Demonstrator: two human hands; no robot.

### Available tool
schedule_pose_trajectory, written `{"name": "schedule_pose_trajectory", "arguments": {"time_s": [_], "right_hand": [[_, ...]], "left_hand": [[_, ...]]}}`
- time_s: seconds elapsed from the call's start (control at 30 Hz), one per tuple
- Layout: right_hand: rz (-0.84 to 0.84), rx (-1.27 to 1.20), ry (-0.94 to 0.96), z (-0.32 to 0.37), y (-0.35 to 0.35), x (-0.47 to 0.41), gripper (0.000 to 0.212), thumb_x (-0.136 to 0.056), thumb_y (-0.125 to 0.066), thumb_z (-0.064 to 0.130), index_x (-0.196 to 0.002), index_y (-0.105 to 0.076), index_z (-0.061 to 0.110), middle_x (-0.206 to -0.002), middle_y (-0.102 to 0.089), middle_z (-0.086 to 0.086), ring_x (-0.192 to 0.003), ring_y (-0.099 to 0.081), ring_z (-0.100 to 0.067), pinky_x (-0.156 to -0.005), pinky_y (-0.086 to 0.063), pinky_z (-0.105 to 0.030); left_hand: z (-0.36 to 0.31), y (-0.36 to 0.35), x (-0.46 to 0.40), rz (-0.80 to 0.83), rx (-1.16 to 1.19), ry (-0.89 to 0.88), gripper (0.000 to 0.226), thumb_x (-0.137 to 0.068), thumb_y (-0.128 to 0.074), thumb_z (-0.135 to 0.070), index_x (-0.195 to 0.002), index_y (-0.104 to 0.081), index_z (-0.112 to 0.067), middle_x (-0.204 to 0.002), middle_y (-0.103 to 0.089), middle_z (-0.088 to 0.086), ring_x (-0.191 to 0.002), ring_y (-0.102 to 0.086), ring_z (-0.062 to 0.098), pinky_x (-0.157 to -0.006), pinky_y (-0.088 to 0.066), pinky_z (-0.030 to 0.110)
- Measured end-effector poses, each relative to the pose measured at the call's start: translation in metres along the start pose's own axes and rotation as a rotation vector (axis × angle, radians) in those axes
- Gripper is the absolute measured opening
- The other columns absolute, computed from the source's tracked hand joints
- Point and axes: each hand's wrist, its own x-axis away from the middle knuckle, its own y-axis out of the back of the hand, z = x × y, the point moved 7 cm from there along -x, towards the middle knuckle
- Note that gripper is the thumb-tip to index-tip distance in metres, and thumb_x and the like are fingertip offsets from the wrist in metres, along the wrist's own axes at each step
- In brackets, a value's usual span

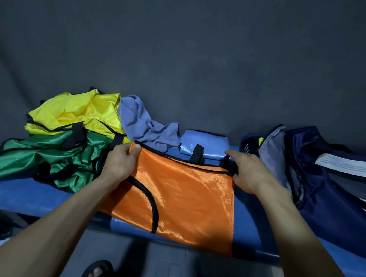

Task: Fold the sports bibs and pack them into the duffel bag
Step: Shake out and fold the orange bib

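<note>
Both hands [121,161] [248,173] pinch orange bib [183,194]; green bib [41,158], seemingly open duffel bag [328,197] flank.

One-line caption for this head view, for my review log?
Both hands, left hand and right hand, grip the far edge of an orange bib on a blue bench.

Left arm: bare forearm rising from the lower left of the frame toward the centre.
Left hand [120,161]: left of centre, fingers curled, thumb [134,150] on top, pinching the upper left corner of the shiny orange mesh bib with black trim [183,194].
Right arm: bare forearm rising from the lower right edge toward the centre.
Right hand [251,174]: right of centre, back turned up, fingers reaching leftward, gripping the bib's upper right corner at its black strap.
</note>
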Motion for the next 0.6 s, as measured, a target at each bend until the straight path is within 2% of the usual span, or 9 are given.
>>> {"name": "schedule_pose_trajectory", "arguments": {"time_s": [0.1,0.2,0.3,0.37,0.43,0.5,0.6], "right_hand": [[-0.029,0.085,-0.014,-0.005,-0.004,-0.001,0.064,-0.094,-0.060,0.007,-0.151,-0.040,0.029,-0.129,-0.060,-0.011,-0.124,-0.052,-0.030,-0.087,-0.053,-0.041],[-0.149,0.040,-0.001,-0.007,0.003,-0.005,0.032,-0.098,-0.061,0.021,-0.130,-0.061,0.026,-0.116,-0.067,-0.008,-0.115,-0.058,-0.029,-0.078,-0.050,-0.038],[-0.278,0.063,0.044,-0.001,0.012,-0.012,0.016,-0.100,-0.059,0.022,-0.114,-0.067,0.018,-0.108,-0.064,-0.007,-0.106,-0.054,-0.029,-0.073,-0.046,-0.037],[-0.374,0.115,0.007,0.003,0.014,-0.016,0.013,-0.099,-0.057,0.013,-0.106,-0.067,0.014,-0.101,-0.058,-0.008,-0.087,-0.053,-0.029,-0.062,-0.040,-0.035],[-0.399,0.193,-0.063,0.009,0.007,-0.021,0.016,-0.094,-0.055,0.002,-0.102,-0.065,0.012,-0.097,-0.054,-0.007,-0.075,-0.054,-0.028,-0.055,-0.036,-0.033],[-0.343,0.243,-0.115,0.016,-0.004,-0.026,0.022,-0.092,-0.054,-0.002,-0.105,-0.062,0.013,-0.101,-0.055,-0.007,-0.079,-0.063,-0.031,-0.056,-0.036,-0.034],[-0.266,0.287,-0.143,0.022,-0.014,-0.033,0.027,-0.093,-0.054,-0.002,-0.112,-0.060,0.015,-0.109,-0.056,-0.006,-0.089,-0.066,-0.029,-0.059,-0.036,-0.034]], "left_hand": [[0.002,0.001,0.000,0.006,-0.009,-0.004,0.044,-0.106,-0.045,-0.042,-0.086,-0.065,-0.009,-0.080,-0.068,0.005,-0.076,-0.064,0.024,-0.067,-0.044,0.037],[0.000,0.000,0.001,0.010,-0.009,0.003,0.043,-0.106,-0.044,-0.041,-0.086,-0.065,-0.010,-0.081,-0.068,0.006,-0.077,-0.063,0.025,-0.068,-0.044,0.036],[0.001,0.001,0.000,-0.010,-0.010,0.024,0.042,-0.106,-0.044,-0.041,-0.088,-0.066,-0.010,-0.082,-0.069,0.007,-0.079,-0.064,0.028,-0.072,-0.048,0.038],[0.000,0.004,-0.001,-0.040,-0.023,0.041,0.042,-0.106,-0.044,-0.041,-0.088,-0.065,-0.009,-0.081,-0.068,0.009,-0.080,-0.064,0.032,-0.072,-0.049,0.040],[-0.004,0.006,-0.004,-0.074,-0.047,0.045,0.041,-0.105,-0.045,-0.041,-0.086,-0.062,-0.009,-0.083,-0.068,0.013,-0.083,-0.063,0.037,-0.071,-0.048,0.041],[-0.007,0.008,-0.008,-0.108,-0.095,0.029,0.038,-0.104,-0.046,-0.041,-0.085,-0.059,-0.010,-0.087,-0.068,0.016,-0.086,-0.062,0.040,-0.072,-0.047,0.043],[-0.006,0.007,-0.014,-0.109,-0.224,-0.012,0.030,-0.102,-0.048,-0.041,-0.089,-0.053,-0.015,-0.087,-0.063,0.015,-0.087,-0.061,0.042,-0.067,-0.041,0.040]]}}
